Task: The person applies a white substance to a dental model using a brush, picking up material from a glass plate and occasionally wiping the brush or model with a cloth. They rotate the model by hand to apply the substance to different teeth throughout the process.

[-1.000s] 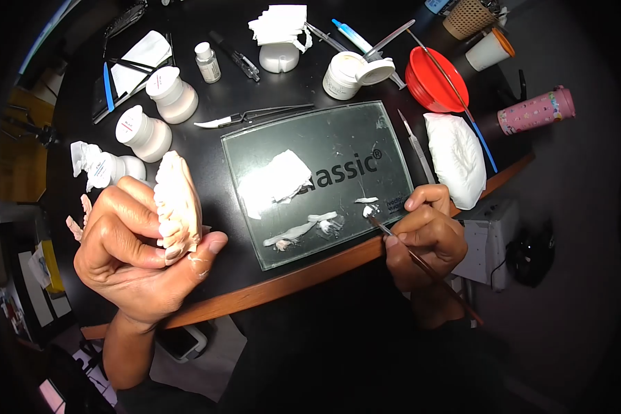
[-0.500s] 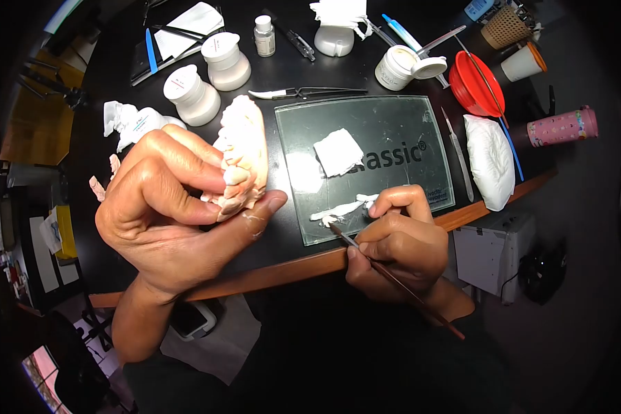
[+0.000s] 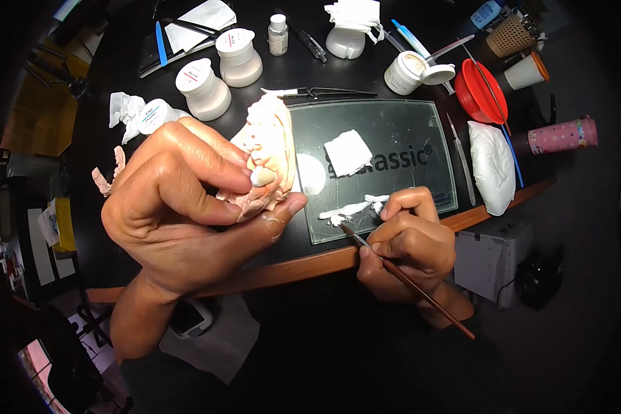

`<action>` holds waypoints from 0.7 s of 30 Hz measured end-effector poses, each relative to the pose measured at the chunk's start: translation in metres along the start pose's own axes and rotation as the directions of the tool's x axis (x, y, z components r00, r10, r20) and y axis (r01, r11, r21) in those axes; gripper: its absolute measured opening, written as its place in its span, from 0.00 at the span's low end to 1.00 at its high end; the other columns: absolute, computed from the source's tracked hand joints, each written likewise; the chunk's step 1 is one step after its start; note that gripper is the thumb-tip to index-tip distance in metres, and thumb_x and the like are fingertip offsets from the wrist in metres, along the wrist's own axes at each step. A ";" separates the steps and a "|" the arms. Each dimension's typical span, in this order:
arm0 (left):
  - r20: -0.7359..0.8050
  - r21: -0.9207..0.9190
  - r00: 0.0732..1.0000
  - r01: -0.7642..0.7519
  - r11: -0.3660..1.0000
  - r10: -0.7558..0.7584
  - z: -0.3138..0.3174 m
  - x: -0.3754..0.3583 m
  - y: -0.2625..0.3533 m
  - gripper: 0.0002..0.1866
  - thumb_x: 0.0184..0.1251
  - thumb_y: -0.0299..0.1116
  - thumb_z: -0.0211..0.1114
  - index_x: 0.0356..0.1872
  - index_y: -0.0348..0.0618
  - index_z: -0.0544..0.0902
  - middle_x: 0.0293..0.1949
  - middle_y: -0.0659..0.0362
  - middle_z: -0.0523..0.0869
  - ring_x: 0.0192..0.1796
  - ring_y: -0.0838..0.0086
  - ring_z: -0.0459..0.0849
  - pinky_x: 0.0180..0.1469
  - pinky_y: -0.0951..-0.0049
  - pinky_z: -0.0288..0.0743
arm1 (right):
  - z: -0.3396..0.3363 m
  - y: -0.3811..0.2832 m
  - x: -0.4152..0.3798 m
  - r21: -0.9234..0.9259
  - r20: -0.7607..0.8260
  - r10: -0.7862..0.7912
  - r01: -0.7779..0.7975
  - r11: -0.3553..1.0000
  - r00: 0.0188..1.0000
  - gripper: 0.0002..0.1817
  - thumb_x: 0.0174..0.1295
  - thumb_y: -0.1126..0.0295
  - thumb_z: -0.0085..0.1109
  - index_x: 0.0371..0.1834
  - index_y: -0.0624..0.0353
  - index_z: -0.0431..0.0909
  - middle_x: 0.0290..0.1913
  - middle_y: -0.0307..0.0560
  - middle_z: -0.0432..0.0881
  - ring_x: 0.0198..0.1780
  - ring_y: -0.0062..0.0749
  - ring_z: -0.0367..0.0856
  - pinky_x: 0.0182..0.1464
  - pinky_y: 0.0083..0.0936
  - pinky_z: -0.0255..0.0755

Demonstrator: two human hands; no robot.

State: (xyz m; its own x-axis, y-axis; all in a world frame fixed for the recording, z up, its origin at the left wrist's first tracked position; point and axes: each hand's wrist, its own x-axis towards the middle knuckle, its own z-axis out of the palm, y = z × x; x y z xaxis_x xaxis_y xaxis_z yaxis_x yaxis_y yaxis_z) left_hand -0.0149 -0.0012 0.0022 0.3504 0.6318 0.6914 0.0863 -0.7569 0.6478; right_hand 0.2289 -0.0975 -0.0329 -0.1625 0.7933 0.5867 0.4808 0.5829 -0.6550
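Note:
My left hand (image 3: 179, 186) is closed around a pale pink dental model (image 3: 277, 138), holding it up at the left of the glass slab. One whitish tooth (image 3: 263, 176) on the model stands out by the fingertips. In my right hand (image 3: 414, 238) is a thin brush (image 3: 421, 291) with a reddish-brown handle, gripped like a pen. Its tip meets or hovers just over white paste (image 3: 338, 215) smeared on the slab (image 3: 393, 186); contact is hard to tell. A folded white tissue (image 3: 349, 153) lies farther back on the slab.
Porcelain powder jars (image 3: 204, 90) stand at the back left, near black tweezers (image 3: 331, 92). An open jar (image 3: 405, 72), a red bowl (image 3: 481, 91) and a metal spatula (image 3: 461, 159) are right of centre. Wood trim (image 3: 290, 272) edges the desk.
The view has shifted slightly. The model in my left hand has turned, bringing the whitish tooth into clearer sight. The brush stays at the paste.

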 end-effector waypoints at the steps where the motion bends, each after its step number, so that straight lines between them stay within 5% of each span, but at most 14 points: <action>1: 0.004 0.003 1.000 -0.001 1.000 0.001 0.000 0.000 0.001 0.27 0.39 0.21 0.87 0.19 0.51 0.69 0.32 0.61 0.81 0.35 0.78 0.80 0.39 0.74 0.75 | 0.001 0.000 0.001 -0.001 -0.008 0.005 -0.005 1.000 1.000 0.15 0.37 0.84 0.66 0.19 0.53 0.69 0.19 0.34 0.77 0.31 0.32 0.72 0.37 0.26 0.68; 17: 0.001 -0.008 1.000 0.005 1.000 -0.005 0.002 -0.001 -0.002 0.26 0.38 0.18 0.85 0.19 0.51 0.70 0.32 0.60 0.79 0.35 0.77 0.78 0.40 0.73 0.72 | 0.005 0.000 0.003 -0.011 -0.056 -0.018 0.017 1.000 0.998 0.14 0.36 0.82 0.66 0.18 0.54 0.70 0.20 0.35 0.77 0.30 0.33 0.72 0.32 0.24 0.67; 21: -0.036 -0.083 0.997 -0.067 0.994 0.064 0.005 0.005 -0.002 0.22 0.38 0.16 0.85 0.19 0.45 0.75 0.27 0.57 0.83 0.31 0.74 0.85 0.33 0.76 0.80 | 0.001 -0.006 0.006 0.045 -0.056 -0.003 0.005 0.999 0.998 0.12 0.41 0.81 0.68 0.22 0.54 0.73 0.20 0.35 0.79 0.31 0.33 0.74 0.37 0.26 0.69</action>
State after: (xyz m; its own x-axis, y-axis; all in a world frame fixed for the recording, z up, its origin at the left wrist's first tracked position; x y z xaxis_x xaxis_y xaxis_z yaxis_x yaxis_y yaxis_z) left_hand -0.0086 0.0029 0.0026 0.3211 0.5877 0.7426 -0.0148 -0.7809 0.6245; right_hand 0.2245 -0.0956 -0.0257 -0.1156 0.7806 0.6142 0.4409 0.5945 -0.6724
